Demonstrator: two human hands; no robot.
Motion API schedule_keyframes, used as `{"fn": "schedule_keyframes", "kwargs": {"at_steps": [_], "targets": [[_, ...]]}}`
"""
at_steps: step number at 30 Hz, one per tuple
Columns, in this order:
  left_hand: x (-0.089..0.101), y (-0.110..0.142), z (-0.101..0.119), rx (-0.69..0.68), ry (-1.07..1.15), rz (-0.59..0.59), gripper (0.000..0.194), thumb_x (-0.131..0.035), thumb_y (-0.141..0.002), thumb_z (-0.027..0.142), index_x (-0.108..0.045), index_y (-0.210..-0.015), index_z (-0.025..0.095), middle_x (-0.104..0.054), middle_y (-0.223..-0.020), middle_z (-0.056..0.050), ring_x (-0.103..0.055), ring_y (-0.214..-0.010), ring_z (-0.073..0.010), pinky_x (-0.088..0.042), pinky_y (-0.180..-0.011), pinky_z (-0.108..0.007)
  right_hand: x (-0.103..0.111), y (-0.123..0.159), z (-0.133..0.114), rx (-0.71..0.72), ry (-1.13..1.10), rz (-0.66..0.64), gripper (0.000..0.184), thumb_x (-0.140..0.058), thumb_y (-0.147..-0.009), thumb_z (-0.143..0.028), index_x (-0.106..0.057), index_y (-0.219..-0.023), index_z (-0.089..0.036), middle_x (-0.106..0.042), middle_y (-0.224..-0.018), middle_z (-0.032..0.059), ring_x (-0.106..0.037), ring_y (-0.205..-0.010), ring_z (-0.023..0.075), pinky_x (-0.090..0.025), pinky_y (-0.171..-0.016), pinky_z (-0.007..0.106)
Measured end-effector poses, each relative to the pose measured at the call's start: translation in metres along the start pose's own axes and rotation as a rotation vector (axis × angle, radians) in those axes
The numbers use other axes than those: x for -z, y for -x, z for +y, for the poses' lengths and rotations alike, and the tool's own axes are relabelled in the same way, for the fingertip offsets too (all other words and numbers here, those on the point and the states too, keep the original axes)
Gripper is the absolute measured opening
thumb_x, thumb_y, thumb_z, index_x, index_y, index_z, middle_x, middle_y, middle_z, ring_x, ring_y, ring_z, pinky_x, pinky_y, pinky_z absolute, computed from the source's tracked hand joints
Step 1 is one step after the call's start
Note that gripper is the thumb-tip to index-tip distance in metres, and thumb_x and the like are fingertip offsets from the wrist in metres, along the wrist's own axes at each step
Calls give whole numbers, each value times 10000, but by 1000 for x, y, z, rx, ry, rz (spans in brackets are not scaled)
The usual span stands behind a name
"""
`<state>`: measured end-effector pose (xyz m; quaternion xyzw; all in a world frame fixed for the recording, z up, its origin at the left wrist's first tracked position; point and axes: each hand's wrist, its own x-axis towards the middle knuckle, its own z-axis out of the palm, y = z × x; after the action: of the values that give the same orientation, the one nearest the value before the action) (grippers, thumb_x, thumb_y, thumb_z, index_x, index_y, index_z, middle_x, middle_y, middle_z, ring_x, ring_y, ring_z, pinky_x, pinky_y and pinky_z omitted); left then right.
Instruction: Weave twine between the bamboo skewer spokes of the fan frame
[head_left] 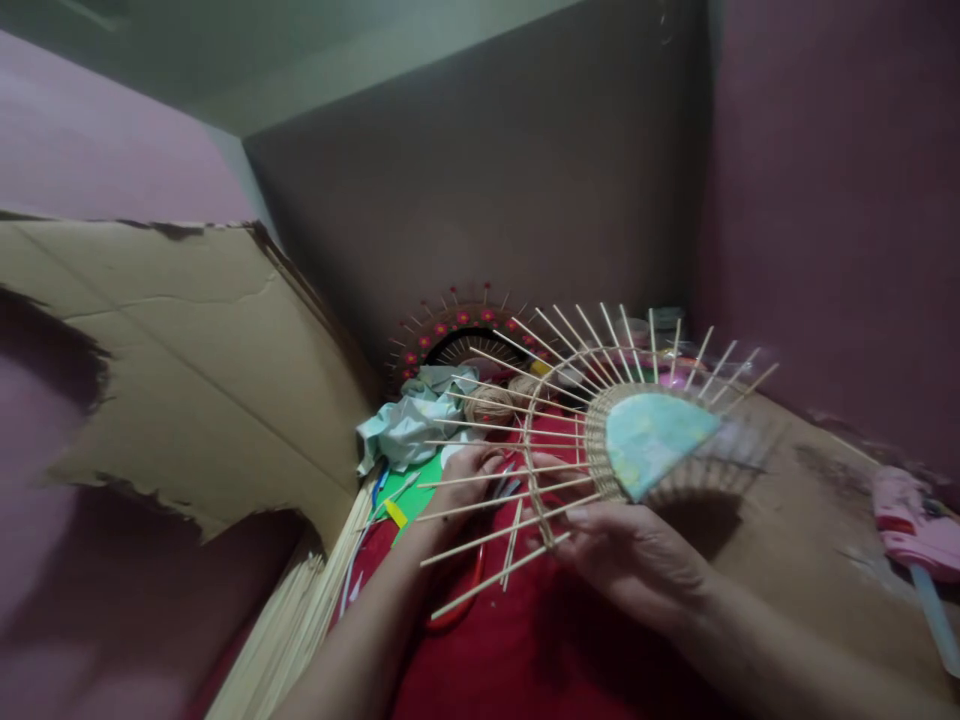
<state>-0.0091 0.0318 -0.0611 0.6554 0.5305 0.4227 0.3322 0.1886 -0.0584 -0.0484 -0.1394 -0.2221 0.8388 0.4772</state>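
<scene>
A half-round fan of thin wooden sticks (654,438) is held up in front of me, tilted. Its centre is pale blue-green patterned fabric, edged by a woven twine band (598,440). Farther out, a twine-wrapped ring (531,432) crosses the sticks. My right hand (637,555) grips the fan at its lower edge, thumb near the woven band and other fingers behind the sticks. My left hand (466,482) is behind the left-hand sticks with fingers curled; what they hold, if anything, is hidden. Balls of twine (491,403) lie just beyond it.
Crumpled pale fabric (420,415) and a green sheet (409,490) lie at left, beside a bundle of sticks (274,625). Torn cardboard (187,370) leans on the left. A flower-trimmed round piece (442,325) stands behind. At right lies a pink glue gun (911,525). Red cloth (480,670) spreads below.
</scene>
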Motion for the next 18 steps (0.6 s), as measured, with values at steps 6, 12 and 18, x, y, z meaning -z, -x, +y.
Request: {"fn": "schedule_keyframes", "kwargs": {"at_steps": [6,12,18], "targets": [[12,-39,-1,-22,55,51,71,-650,-649,228,-648,-648,157,-626,-613,-22,-567,-605,-156,-441,-577,-244,-3,3,-7,15,35,-27,134,-637,-635,-83,-711,-716,-159,-704,-782,48,-615,-714,143,-458,-714,283],[11,-85,29,0,278,16,253,-577,-748,388,-608,-753,137,-620,-605,-48,-578,-499,-151,-451,-466,-264,3,-3,-12,51,47,46,96,-656,-639,-84,-710,-683,-149,-709,-754,55,-623,-702,140,-476,-713,272],[14,-124,71,-125,382,53,282,-569,-777,376,-601,-876,114,-632,-728,-71,-613,-649,-164,-494,-561,-274,0,-3,-16,68,14,36,106,-681,-616,-83,-686,-592,-186,-676,-631,17,-600,-604,121,-476,-622,245]]}}
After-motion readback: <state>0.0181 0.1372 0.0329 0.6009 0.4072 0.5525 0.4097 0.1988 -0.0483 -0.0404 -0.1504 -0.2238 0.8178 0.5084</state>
